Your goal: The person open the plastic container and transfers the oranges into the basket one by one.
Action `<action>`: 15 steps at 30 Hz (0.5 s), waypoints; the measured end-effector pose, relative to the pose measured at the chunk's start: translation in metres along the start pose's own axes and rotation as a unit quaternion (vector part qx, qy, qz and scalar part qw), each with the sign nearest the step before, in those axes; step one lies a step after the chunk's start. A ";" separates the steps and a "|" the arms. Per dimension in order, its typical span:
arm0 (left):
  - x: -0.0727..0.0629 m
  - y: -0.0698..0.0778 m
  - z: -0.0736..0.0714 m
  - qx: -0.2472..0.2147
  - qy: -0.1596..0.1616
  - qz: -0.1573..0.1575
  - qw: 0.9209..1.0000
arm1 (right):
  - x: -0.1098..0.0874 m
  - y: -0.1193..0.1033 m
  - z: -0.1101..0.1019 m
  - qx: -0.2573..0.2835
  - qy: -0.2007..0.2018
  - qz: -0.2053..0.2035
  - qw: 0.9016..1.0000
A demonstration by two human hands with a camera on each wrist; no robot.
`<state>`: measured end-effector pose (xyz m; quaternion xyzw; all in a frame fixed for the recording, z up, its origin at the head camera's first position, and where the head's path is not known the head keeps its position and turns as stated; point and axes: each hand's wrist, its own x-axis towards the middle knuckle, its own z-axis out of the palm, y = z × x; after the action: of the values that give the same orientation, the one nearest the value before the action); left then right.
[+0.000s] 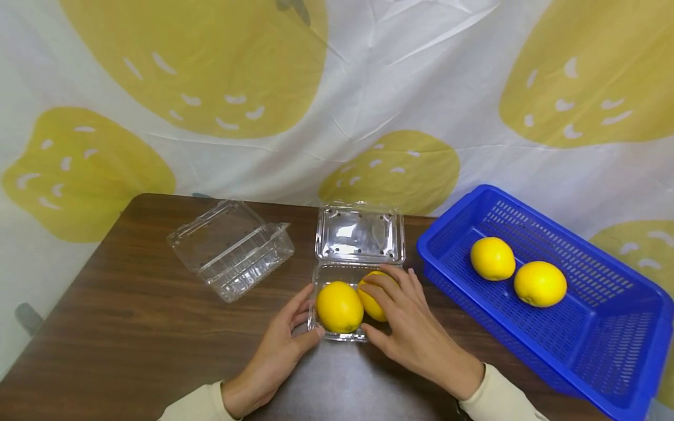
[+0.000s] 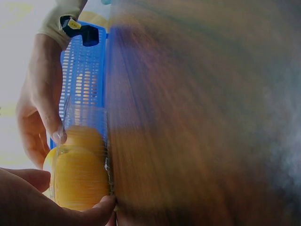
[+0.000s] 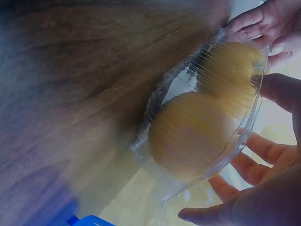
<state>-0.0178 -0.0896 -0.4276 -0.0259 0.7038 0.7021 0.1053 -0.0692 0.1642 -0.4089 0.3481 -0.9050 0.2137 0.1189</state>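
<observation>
My left hand (image 1: 276,345) holds the near left corner of an unlidded clear plastic clamshell box (image 1: 360,334), its thumb at the front rim and fingers along the side. Two round yellow citrus fruits sit side by side in the box, a left one (image 1: 339,308) and a right one (image 1: 372,304). Over the right fruit spreads my right hand (image 1: 413,327), partly covering it, fingers across its top and thumb by the front rim. In the right wrist view both fruits (image 3: 193,136) show through the ribbed plastic wall, with the right fingers (image 3: 265,147) loosely spread by the rim.
A blue perforated basket (image 1: 553,351) stands at the right with two more yellow citrus fruits, one (image 1: 492,258) beside the other (image 1: 540,284). Another opened clear clamshell box (image 1: 231,251) lies at the left. Behind the brown table (image 1: 131,327) hangs a fruit-patterned cloth (image 1: 368,105).
</observation>
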 end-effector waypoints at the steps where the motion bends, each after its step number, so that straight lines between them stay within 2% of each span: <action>1: 0.000 0.000 0.000 0.000 0.000 0.002 1.000 | 0.001 0.000 0.000 0.000 -0.002 0.000 1.000; 9: -0.001 0.001 0.000 0.008 0.000 0.003 1.000 | 0.008 0.001 0.000 0.009 -0.021 -0.022 0.999; 15: 0.000 0.001 0.001 0.006 0.003 0.003 1.000 | 0.017 0.002 -0.001 -0.011 -0.044 -0.036 0.998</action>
<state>-0.0176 -0.0889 -0.4263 -0.0253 0.7085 0.6979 0.1017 -0.0830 0.1562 -0.4023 0.3885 -0.8984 0.1834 0.0909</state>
